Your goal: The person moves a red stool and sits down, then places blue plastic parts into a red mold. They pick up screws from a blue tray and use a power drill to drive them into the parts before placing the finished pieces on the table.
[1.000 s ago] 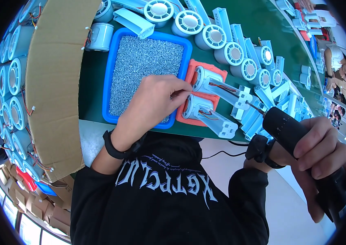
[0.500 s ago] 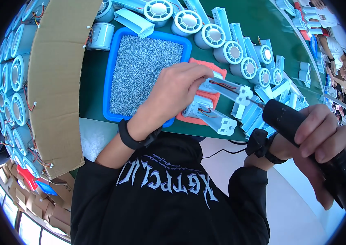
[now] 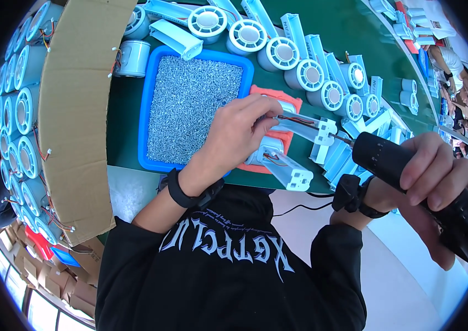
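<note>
My left hand point(image 3: 239, 129) is closed in a pinch at the inner end of a light blue plastic handle point(image 3: 307, 128), where red and dark wires run along its open channel. What exactly lies between the fingertips is partly hidden. My right hand point(image 3: 435, 176) is wrapped around a black electric screwdriver point(image 3: 380, 157). Its thin bit points left and meets the handle's outer end. A second light blue handle point(image 3: 290, 170), with wires inside, lies just nearer to me. Both pieces rest on a pinkish-red cloth pad point(image 3: 294, 103).
A blue tray point(image 3: 143, 132) full of small screws point(image 3: 189, 105) is left of the pad. Round white-and-blue fan parts point(image 3: 247, 35) and loose handles point(image 3: 294, 36) line the far side. A cardboard sheet point(image 3: 79, 121) stands at left, beside stacked round parts point(image 3: 24, 110).
My left fingers have curled lower against the handle's wires. The screwdriver has shifted slightly left with the handle, its bit still at the handle's end. The whole view has moved a little.
</note>
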